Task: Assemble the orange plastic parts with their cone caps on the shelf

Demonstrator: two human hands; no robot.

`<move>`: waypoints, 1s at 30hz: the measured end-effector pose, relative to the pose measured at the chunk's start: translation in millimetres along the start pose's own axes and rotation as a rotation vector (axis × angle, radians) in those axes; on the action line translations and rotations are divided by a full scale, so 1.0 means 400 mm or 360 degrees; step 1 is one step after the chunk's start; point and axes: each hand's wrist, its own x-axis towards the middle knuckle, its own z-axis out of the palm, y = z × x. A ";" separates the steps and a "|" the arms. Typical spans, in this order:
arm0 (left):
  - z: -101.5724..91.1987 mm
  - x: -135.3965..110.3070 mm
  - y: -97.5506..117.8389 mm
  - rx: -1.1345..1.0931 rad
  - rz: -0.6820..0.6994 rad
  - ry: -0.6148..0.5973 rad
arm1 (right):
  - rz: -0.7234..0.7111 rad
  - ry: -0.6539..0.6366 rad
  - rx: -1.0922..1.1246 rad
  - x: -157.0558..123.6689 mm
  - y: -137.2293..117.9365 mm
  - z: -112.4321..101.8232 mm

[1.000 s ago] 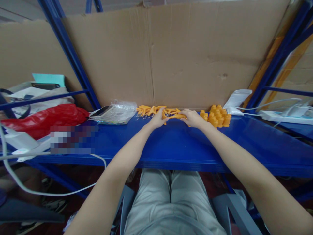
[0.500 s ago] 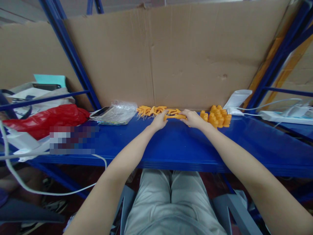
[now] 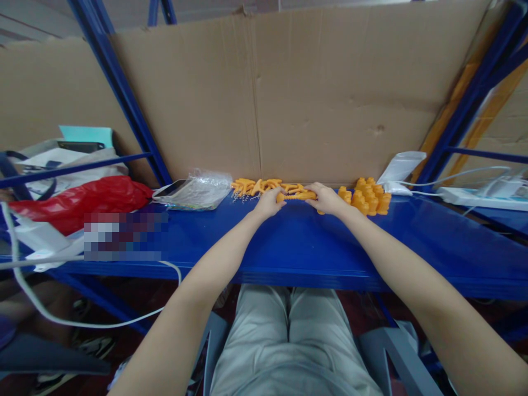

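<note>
Your left hand (image 3: 269,204) and right hand (image 3: 325,199) pinch a ridged orange piece (image 3: 295,196) between them, the left fingers closed about its near-left end and the right fingers about the other, so that it lies crosswise in the gap between your hands; whether it touches the surface beneath, you cannot tell from here. Just behind and to the left of your grip is a heap of orange parts (image 3: 251,186), with small metal chains (image 3: 241,197) trailing from its front edge. To the right of your grip, just past your right hand, a cluster of lobed orange figures (image 3: 370,199) stands close together. Under and in front of your hands runs the blue shelf (image 3: 297,242). Farther left of the grip, beyond the heap, you have a clear plastic bag (image 3: 208,191) with a phone (image 3: 172,188) beside it, and well out past those a red bag (image 3: 88,202). Farther right, beyond the figures, a white packet (image 3: 402,169) leans up near a blue post, and past it lies a white power strip (image 3: 480,196). Behind everything your grip faces, a tall cardboard sheet (image 3: 330,93) closes off the back.
</note>
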 end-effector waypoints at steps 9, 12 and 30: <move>0.001 0.000 -0.001 0.0014 0.0022 0.0114 | 0.0196 0.0131 0.0713 0.007 0.050 0.023; 0.001 0.000 -0.003 0.0022 0.0000 0.0123 | 0.0340 0.0139 0.0997 0.009 0.060 0.029; 0.003 0.002 -0.008 -0.0041 0.0019 0.0137 | 0.0819 0.0009 0.1158 0.003 -0.004 -0.026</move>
